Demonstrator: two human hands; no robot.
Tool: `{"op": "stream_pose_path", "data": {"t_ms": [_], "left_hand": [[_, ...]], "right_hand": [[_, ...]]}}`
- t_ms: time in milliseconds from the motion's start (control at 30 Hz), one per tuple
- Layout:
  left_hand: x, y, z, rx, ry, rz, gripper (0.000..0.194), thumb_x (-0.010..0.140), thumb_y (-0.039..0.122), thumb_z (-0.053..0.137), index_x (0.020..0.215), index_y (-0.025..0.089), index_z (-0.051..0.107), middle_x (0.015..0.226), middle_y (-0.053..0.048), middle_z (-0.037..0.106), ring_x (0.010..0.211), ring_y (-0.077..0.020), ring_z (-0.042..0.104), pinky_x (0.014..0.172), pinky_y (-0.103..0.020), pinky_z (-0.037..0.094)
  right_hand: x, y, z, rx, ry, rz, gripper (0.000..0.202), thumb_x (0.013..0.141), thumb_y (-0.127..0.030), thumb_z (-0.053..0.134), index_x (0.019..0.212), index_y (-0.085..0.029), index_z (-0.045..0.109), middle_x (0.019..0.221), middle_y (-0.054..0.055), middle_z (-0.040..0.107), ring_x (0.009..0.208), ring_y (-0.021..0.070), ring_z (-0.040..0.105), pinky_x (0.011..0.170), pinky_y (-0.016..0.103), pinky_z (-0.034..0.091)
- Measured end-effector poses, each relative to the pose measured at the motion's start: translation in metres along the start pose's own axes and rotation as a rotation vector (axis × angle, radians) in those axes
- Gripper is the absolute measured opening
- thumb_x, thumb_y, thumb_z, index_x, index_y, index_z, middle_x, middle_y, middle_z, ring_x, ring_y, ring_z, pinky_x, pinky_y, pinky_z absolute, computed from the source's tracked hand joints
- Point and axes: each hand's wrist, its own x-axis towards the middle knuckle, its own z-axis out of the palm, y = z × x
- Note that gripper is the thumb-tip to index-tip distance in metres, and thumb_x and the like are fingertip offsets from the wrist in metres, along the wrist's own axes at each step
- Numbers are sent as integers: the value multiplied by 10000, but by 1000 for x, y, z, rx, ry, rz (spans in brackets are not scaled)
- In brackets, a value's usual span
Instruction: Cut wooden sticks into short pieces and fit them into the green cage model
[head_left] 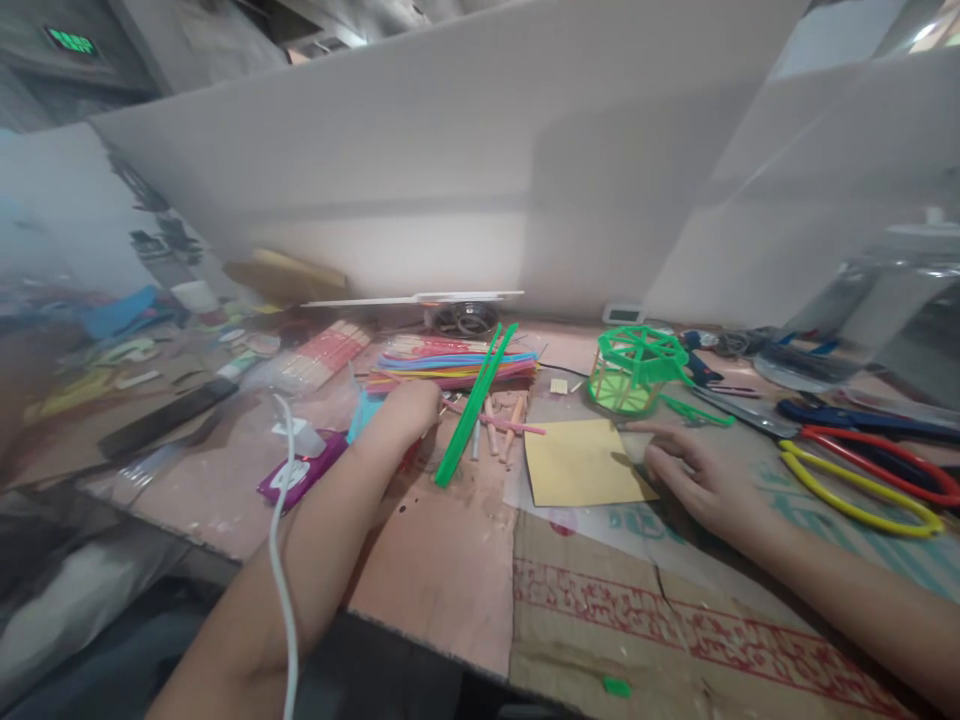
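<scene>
My left hand [420, 408] reaches over the middle of the table, beside small wooden sticks [504, 430] and left of two long green strips [476, 405]; its fingers are mostly hidden. The index finger of my right hand [679, 465] stretches to the upper right of a yellow paper square [586, 462], the other fingers loosely bent, with nothing seen in them. A green and tan lantern-like frame [634, 370] stands behind that hand. Behind my left hand lies a bundle of coloured pipe cleaners [457, 366].
Scissors with red and yellow handles [862, 490] lie at right, near a large clear container [847, 300]. A purple packet [296, 480] lies left of my left arm, under a white cable [277, 560]. Cardboard [585, 640] covers the front right.
</scene>
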Motion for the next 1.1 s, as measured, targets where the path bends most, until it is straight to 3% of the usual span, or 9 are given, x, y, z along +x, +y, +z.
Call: {"op": "stream_pose_path", "data": {"t_ms": [300,400,467,600,700,800,933,1033,1100], "left_hand": [[-6,10,-7,25,-84,-43,334,938,365,626,1209,170,614,1204,-88,642,1036,-222,647,872,-421,565],[-22,2,-21,-1,-84,-46,206,898,335,644,896,135,694,948,-98,716,897,-235,685,798,-374,555],[-37,-7,-33,-56,-106,-23,262,855,292,620,640,145,642,697,-87,703,726,-238,696,686,-328,533],[-65,-7,-54,-304,-51,181,259,901,374,502,775,197,643,722,6,716,669,-147,681,589,-215,483],[-73,31,-54,-835,17,478,246,882,427,567,821,195,623,717,10,699,602,-118,637,548,-202,466],[-74,89,-47,-1213,-272,658,265,891,451,588,844,190,590,654,17,681,493,-86,577,470,-181,434],[-76,155,-48,-1389,-569,793,275,865,428,638,785,178,556,600,13,666,455,-74,571,415,-157,399],[-77,186,-53,-1447,-641,804,265,845,419,647,780,178,559,522,33,615,402,-69,522,397,-163,383],[-78,200,-54,-1458,-639,773,244,844,411,626,793,181,565,500,40,585,392,-70,497,404,-174,383]], "right_hand": [[1,0,-1,-24,-65,-28,366,962,-374,440,1193,-167,632,771,51,701,660,194,654,589,293,520],[2,-1,0,-23,-62,-50,359,958,-370,440,1178,-167,638,725,37,681,633,186,639,591,290,514],[2,-1,1,-13,-60,-45,349,955,-368,445,1166,-174,644,735,38,686,646,186,645,598,288,512],[4,-9,-5,70,-15,12,327,933,-381,489,1121,-183,669,750,45,691,660,191,647,589,291,511],[9,-24,-21,208,35,94,318,940,-418,524,1080,-198,706,747,43,685,644,178,623,588,295,508],[16,-40,-44,477,43,135,318,959,-433,552,1146,-219,696,782,28,694,635,139,600,636,290,519],[23,-47,-67,852,45,62,409,901,-379,676,1281,-248,602,861,9,708,658,116,618,662,280,538],[24,-42,-77,966,36,57,181,868,-340,725,961,-190,686,740,-12,664,620,99,602,595,239,518],[23,-39,-83,1033,25,79,212,865,-369,728,831,-171,657,700,-15,646,607,91,597,579,226,513]]}}
